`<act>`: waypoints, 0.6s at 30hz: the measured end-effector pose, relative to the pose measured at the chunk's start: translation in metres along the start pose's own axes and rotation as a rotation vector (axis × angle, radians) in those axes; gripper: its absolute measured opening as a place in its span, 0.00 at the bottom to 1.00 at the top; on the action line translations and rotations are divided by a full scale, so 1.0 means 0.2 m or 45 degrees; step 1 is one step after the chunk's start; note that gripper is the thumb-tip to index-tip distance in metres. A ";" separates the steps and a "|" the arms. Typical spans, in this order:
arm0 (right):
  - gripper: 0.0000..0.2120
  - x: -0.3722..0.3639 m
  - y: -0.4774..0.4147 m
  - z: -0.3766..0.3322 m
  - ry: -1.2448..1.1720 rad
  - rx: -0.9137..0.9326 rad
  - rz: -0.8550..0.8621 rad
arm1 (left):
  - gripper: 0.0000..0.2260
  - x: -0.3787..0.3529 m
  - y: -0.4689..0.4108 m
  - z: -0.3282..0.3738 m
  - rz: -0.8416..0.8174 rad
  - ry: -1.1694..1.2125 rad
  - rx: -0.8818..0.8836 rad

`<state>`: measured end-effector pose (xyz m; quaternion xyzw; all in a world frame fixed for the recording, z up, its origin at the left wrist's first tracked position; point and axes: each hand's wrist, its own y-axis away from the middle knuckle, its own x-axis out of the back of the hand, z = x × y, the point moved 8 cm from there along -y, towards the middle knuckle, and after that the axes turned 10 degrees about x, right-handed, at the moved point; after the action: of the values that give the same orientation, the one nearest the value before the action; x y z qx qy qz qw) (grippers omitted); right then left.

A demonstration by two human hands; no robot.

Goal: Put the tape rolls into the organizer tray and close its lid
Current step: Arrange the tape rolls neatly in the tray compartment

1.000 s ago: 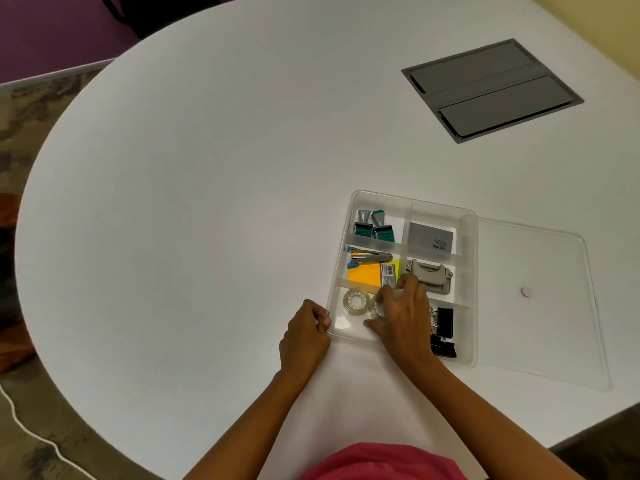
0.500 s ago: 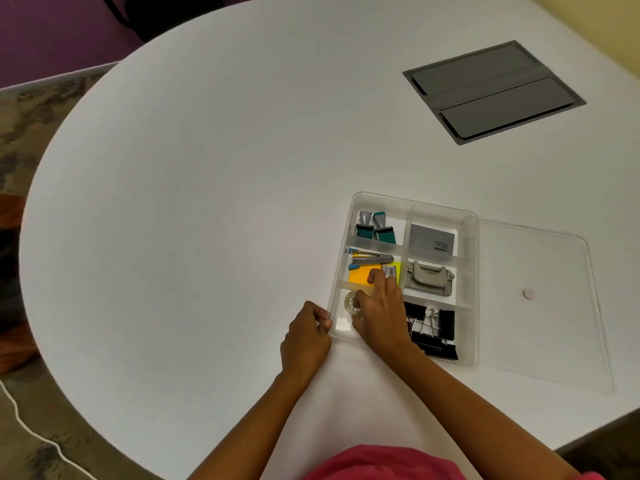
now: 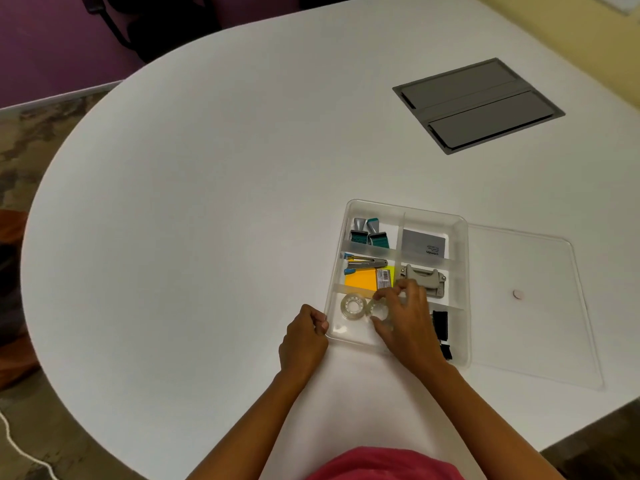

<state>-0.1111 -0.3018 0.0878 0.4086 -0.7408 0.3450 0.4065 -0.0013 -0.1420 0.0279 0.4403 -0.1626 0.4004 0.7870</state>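
Right hand [image 3: 407,322] down in the near-left compartment of the clear plastic organizer tray [image 3: 464,271], thumb and fingers pinched on a second clear tape roll [image 3: 380,310], half masked by the fingers and hard to make out against the clear plastic. Just left of it, in the same compartment, a first clear tape roll [image 3: 353,307] lying flat, close to but seemingly apart from the held one. Left hand [image 3: 304,336] curled into a loose fist against the tray's near-left corner, touching the rim, holding nothing that can be made out. Behind the hand, orange and yellow sticky notes [image 3: 361,280] and a grey hole punch [image 3: 424,280], partly covered by the knuckles; black binder clips [image 3: 440,323] mostly hidden by the wrist. Flat on the white oval table [image 3: 207,202] to the tray's right, touching its side, the clear lid [image 3: 526,306], open. Wide bare tabletop to the left and far side; near table edge close under the forearms. Grey recessed cable hatch [image 3: 478,105] well apart at far right.
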 end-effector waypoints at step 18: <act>0.15 0.25 0.70 0.43 -0.020 -0.567 0.281 | 0.07 0.00 0.05 0.02 0.044 0.034 -0.016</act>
<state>-0.2804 -0.3312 0.0700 0.2283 -0.8418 0.2123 0.4408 -0.0086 -0.1413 0.0363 0.4270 -0.1622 0.4188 0.7849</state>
